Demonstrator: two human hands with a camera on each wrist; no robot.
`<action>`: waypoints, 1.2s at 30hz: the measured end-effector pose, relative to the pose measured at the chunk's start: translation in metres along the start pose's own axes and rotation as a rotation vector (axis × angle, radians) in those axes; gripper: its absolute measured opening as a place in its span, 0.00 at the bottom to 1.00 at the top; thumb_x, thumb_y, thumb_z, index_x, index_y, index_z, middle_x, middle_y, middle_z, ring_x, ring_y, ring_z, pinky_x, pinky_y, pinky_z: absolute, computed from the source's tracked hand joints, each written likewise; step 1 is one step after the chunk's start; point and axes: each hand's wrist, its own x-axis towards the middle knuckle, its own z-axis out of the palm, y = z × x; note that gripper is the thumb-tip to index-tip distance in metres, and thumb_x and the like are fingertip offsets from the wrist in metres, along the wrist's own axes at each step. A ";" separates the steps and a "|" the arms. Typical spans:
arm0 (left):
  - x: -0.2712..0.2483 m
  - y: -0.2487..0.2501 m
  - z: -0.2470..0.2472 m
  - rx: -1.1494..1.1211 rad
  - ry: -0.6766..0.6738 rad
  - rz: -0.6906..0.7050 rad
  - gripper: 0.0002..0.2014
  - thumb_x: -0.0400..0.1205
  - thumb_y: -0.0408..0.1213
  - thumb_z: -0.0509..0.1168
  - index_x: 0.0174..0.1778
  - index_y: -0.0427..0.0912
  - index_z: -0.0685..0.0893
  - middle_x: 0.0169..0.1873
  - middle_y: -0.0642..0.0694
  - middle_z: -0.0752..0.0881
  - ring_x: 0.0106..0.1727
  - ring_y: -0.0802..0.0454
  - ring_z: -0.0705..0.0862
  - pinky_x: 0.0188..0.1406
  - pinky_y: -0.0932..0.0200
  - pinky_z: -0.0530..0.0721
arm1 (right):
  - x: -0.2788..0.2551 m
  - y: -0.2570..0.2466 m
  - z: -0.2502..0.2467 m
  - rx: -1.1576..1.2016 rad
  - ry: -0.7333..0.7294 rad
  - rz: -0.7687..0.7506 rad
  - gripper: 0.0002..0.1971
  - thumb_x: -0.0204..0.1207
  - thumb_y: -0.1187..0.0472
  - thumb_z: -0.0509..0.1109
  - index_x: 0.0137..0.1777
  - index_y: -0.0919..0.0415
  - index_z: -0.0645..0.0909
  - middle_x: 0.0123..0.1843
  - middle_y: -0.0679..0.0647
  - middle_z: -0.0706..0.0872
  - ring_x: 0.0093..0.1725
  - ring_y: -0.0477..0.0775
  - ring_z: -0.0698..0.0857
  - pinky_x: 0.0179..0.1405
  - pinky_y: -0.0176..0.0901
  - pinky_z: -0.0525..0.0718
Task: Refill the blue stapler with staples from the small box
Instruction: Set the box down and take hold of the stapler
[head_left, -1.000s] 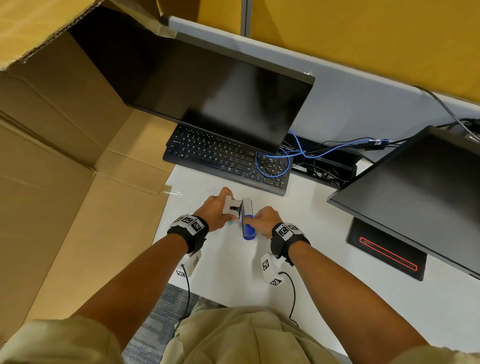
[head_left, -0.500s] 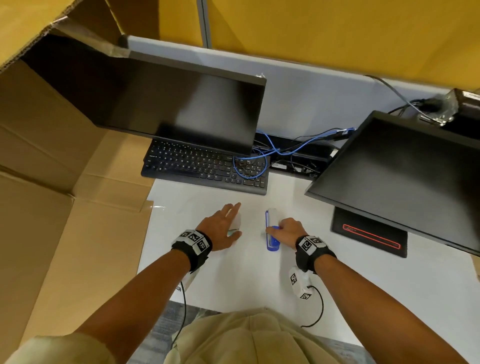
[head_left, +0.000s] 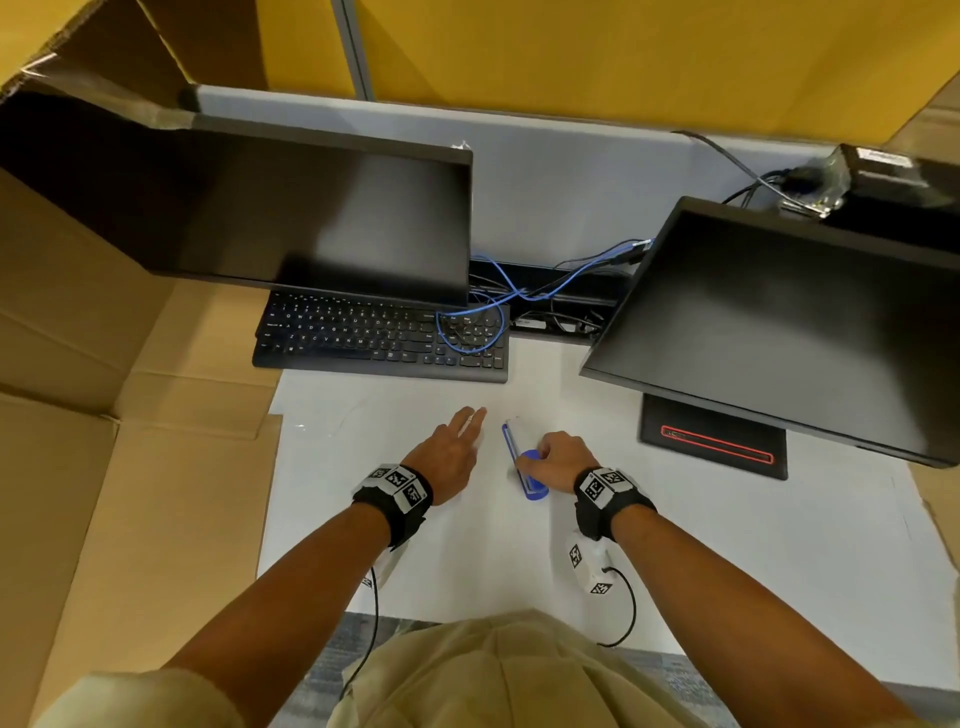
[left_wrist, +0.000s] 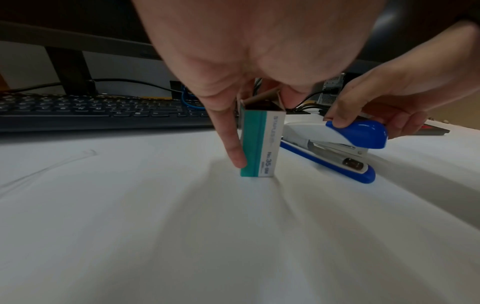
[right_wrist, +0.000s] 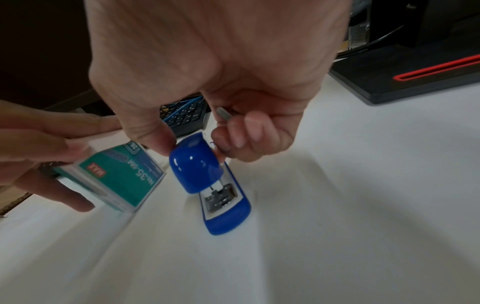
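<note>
Roughly halfway, I'd guess. My left hand (left_wrist: 249, 47) holds the open box (left_wrist: 259, 144) upright on the surface (left_wrist: 233, 236). My right hand (right_wrist: 221, 67) pinches the stapler (right_wrist: 205, 170) top, with a staple strip (right_wrist: 224, 113) tucked in my fingers. Loading and closing remain.

Bare white desk (head_left: 467, 561) near the person: free passage. Beyond, keyboard (head_left: 379, 338) blocks, w/ 2 monitors (head_left: 311, 218) overhanging. Cardboard (head_left: 130, 493) walls the left; monitor base (head_left: 714, 447) on the right.
</note>
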 end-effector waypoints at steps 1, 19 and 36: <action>0.000 0.000 0.000 -0.006 -0.004 -0.012 0.31 0.88 0.36 0.51 0.85 0.40 0.45 0.84 0.36 0.54 0.71 0.32 0.75 0.72 0.42 0.75 | -0.001 0.000 0.000 0.002 0.000 0.001 0.22 0.69 0.38 0.72 0.47 0.58 0.79 0.45 0.55 0.85 0.47 0.56 0.86 0.42 0.42 0.80; -0.004 0.011 0.004 -0.084 0.064 -0.101 0.30 0.88 0.37 0.51 0.86 0.43 0.48 0.85 0.43 0.56 0.81 0.42 0.66 0.72 0.40 0.76 | -0.028 -0.011 -0.002 -0.122 0.156 -0.128 0.26 0.71 0.39 0.71 0.61 0.55 0.71 0.46 0.53 0.82 0.46 0.58 0.85 0.44 0.48 0.85; -0.004 0.012 0.013 -0.106 0.080 -0.139 0.29 0.89 0.40 0.47 0.85 0.41 0.46 0.86 0.42 0.53 0.82 0.42 0.63 0.72 0.40 0.76 | -0.022 -0.058 0.033 -0.058 0.224 -0.277 0.29 0.71 0.45 0.73 0.71 0.48 0.70 0.60 0.57 0.84 0.57 0.64 0.84 0.55 0.51 0.82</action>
